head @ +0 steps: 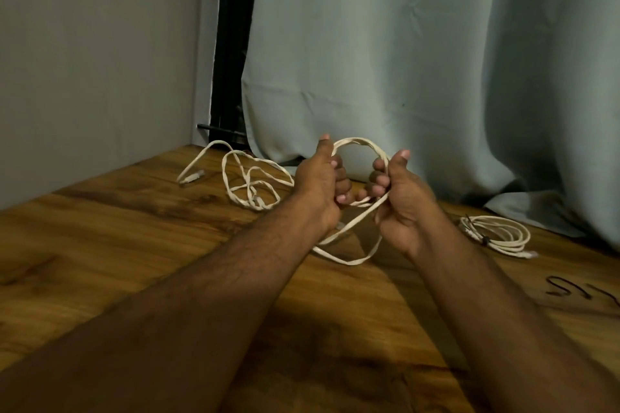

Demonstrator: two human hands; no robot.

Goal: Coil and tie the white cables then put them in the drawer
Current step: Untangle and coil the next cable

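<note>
A white flat cable (356, 141) forms a round loop held up above the wooden table (117, 245). My left hand (318, 181) grips the loop's left side and my right hand (399, 198) grips its right side, fingers curled round the strands. More of the same cable hangs below my hands and lies slack on the table (349, 258). Its loose tangled length (250, 181) trails off to the left, ending in a plug (193, 177). A second white cable (496, 233) lies at the right, coiled and bound with a dark tie.
A pale curtain (402, 60) hangs behind the table and drapes onto its far right edge. A grey wall (100, 60) stands at the left, with a black frame (231, 43) in the gap. Thin black ties (570, 288) lie at the right edge.
</note>
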